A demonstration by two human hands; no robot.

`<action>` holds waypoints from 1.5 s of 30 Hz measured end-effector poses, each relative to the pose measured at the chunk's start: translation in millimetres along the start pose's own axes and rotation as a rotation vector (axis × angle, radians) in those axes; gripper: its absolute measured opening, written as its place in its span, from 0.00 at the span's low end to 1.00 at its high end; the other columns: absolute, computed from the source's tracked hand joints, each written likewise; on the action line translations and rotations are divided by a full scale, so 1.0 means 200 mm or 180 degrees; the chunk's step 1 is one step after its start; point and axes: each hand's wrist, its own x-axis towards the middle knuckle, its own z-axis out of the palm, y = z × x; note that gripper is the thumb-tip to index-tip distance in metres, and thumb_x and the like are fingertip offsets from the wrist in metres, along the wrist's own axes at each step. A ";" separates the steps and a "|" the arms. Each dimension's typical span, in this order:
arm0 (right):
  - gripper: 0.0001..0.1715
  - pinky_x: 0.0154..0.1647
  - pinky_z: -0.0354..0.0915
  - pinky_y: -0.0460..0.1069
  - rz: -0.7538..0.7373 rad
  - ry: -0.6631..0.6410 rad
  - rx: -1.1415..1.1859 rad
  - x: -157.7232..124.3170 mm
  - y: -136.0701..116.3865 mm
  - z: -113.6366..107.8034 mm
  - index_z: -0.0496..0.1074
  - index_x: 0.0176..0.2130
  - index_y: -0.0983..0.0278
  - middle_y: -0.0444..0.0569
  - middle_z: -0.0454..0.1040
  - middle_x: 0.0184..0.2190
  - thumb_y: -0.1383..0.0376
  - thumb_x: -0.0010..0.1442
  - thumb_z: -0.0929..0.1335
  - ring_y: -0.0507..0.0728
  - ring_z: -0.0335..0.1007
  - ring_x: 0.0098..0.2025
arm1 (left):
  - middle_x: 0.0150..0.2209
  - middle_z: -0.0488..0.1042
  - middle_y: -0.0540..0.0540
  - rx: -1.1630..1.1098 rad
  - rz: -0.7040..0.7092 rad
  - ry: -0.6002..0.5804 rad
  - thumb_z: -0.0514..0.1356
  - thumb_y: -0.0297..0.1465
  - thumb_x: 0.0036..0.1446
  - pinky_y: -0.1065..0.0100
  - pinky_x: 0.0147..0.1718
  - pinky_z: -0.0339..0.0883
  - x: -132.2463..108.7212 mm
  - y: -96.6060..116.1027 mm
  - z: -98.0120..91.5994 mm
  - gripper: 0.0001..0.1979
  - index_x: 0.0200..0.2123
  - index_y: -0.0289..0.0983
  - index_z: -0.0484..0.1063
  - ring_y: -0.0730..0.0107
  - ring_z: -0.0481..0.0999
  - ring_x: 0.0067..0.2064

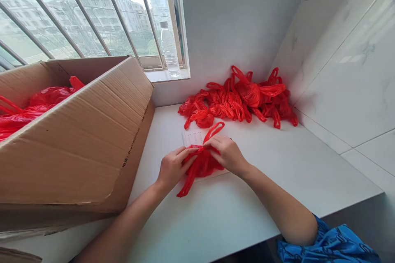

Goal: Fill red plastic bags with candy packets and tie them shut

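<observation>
A red plastic bag [205, 164] lies crumpled over a white printed sheet [191, 137] in the middle of the table. From the left, my left hand [174, 166] pinches the bag between thumb and fingers. My right hand [226, 153] grips its upper right part, fingers bent over the film. One handle loop sticks up behind my fingers, and another strip hangs toward the front left. Much of the sheet is hidden beneath the bag and my hands.
A heap of red plastic bags [240, 98] lies along the back wall. On the left stands an open cardboard box [92, 144] with more red bags [46, 100] inside. A water bottle [170, 51] stands on the sill of the barred window. Tiled wall [348, 70] bounds the right side.
</observation>
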 end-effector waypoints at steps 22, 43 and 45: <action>0.46 0.72 0.41 0.65 0.0718 -0.0954 -0.0670 -0.10 -0.04 0.28 0.46 0.71 0.71 0.59 0.44 0.72 0.43 0.69 0.53 0.63 0.38 0.73 | 0.70 0.53 0.42 0.0383 0.0204 -0.0876 0.45 0.36 0.71 0.49 0.68 0.49 -0.08 -0.10 0.15 0.27 0.70 0.41 0.50 0.57 0.52 0.71; 0.33 0.68 0.49 0.64 0.0660 -0.0105 0.0022 -0.04 0.13 0.06 0.60 0.65 0.61 0.54 0.67 0.63 0.48 0.71 0.54 0.61 0.62 0.64 | 0.61 0.68 0.42 -0.0251 -0.0419 -0.0227 0.48 0.37 0.70 0.56 0.60 0.64 -0.04 0.03 0.00 0.20 0.61 0.42 0.65 0.61 0.67 0.62; 0.30 0.64 0.55 0.62 0.0770 0.0309 0.0089 -0.04 0.23 0.02 0.68 0.59 0.61 0.54 0.73 0.57 0.48 0.70 0.56 0.61 0.66 0.60 | 0.61 0.67 0.42 -0.0131 -0.0402 -0.0379 0.53 0.39 0.68 0.57 0.56 0.68 -0.02 0.10 -0.03 0.20 0.61 0.43 0.65 0.59 0.69 0.60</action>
